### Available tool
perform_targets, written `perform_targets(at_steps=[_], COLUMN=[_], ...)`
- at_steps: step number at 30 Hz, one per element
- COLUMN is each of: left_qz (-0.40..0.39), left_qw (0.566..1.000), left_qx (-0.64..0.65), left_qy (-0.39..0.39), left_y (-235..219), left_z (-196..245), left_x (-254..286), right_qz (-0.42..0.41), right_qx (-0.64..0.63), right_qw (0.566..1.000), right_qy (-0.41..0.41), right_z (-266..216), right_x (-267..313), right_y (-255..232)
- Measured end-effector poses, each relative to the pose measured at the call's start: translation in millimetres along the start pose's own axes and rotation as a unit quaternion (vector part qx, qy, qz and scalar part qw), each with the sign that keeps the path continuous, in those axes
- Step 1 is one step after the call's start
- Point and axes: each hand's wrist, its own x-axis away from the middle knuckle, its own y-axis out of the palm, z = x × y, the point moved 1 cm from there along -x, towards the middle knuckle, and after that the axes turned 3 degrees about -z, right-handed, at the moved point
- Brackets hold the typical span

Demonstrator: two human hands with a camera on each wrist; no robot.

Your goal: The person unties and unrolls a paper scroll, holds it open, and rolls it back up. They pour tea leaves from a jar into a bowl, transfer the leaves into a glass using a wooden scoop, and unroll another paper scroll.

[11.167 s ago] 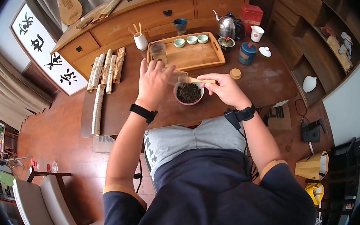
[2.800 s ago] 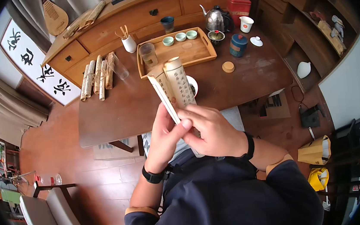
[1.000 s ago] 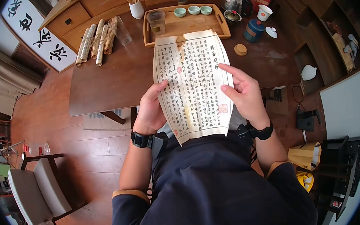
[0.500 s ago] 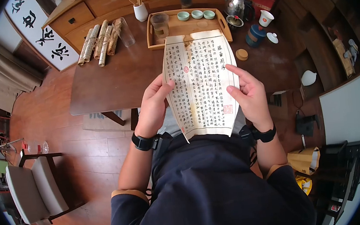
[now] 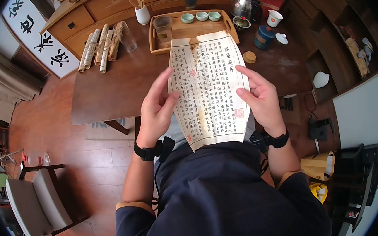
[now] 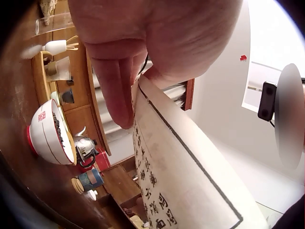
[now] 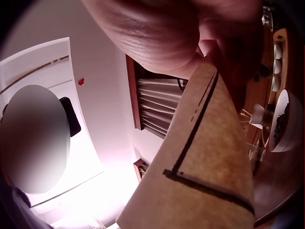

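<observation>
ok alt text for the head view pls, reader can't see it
Two hands hold an unrolled paper covered in black characters and red stamps. Beyond, a wooden table carries a tray with three green cups, rolled papers at left, a kettle at right.

Sheet between hands, bowl probably behind; cups on tray.

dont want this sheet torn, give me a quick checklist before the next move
1. Right hand pinching the sheet by its edge: ok.
2. Left hand at the opposite edge: ok.
3. Sheet flat: not ok, it curves between the hands.
4. Top edge unmarked: not ok, there is a brown stain.
5. Bowl upright on the table: ok, per the left wrist view.
6. Grip firm enough: cannot tell.
</observation>
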Motion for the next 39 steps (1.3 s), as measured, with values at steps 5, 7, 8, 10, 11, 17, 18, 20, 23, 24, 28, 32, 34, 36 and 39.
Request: perform_targets(at_steps=[5, 7, 8, 10, 11, 17, 18, 20, 23, 24, 28, 32, 34, 36, 39], left_qz=[-0.097, -0.073, -0.072, -0.054, -0.052, -0.066, -0.068, -0.069, -0.071, -0.072, -0.073, -0.076, -0.079, -0.079, -0.083], left_qw=[0.986, 0.983, 0.982, 0.996, 0.996, 0.991, 0.990, 0.990, 0.988, 0.987, 0.986, 0.985, 0.985, 0.987, 0.988], left_qx=[-0.128, -0.092, -0.092, 0.020, 0.018, 0.053, 0.056, 0.060, 0.078, 0.086, 0.089, 0.090, 0.079, 0.069, 0.063], left_qy=[0.040, -0.145, -0.145, -0.074, -0.073, -0.101, -0.106, -0.111, -0.111, -0.115, -0.117, -0.123, -0.130, -0.120, -0.112], left_y=[-10, -7, -4, 0, 1, -2, -3, -3, -3, -4, -4, -4, -4, -4, -5], left_z=[1, 9, 8, 6, 9, 13, 13, 13, 14, 13, 14, 16, 16, 15, 13], left_x=[-3, 0, 0, 0, 0, -1, -1, -1, -2, -2, -2, -3, -3, -3, -3], right_qz=[-0.003, -0.004, -0.002, -0.002, 0.000, -0.002, 0.000, -0.001, -0.002, -0.002, -0.004, -0.002, -0.001, -0.004, -0.010], right_qx=[-0.003, 0.002, 0.003, 0.004, 0.010, 0.013, 0.010, 0.010, 0.010, 0.008, 0.011, 0.010, 0.014, 0.017, 0.020], right_qw=[1.000, 1.000, 1.000, 1.000, 1.000, 1.000, 1.000, 1.000, 1.000, 1.000, 1.000, 1.000, 1.000, 1.000, 1.000], right_qy=[0.006, 0.007, 0.006, 0.004, 0.002, 0.003, 0.004, 0.004, 0.003, 0.003, 0.006, 0.006, 0.006, 0.004, 0.004], right_z=[-2, -3, -2, -3, -3, -2, -2, -2, -1, -1, -1, 0, -1, -2, -2], right_x=[1, 1, 1, 2, 2, 2, 2, 1, 1, 1, 1, 1, 1, 1, 1], right_y=[1, 1, 1, 1, 1, 1, 1, 0, 0, 0, -1, -2, -2, -2, -3])
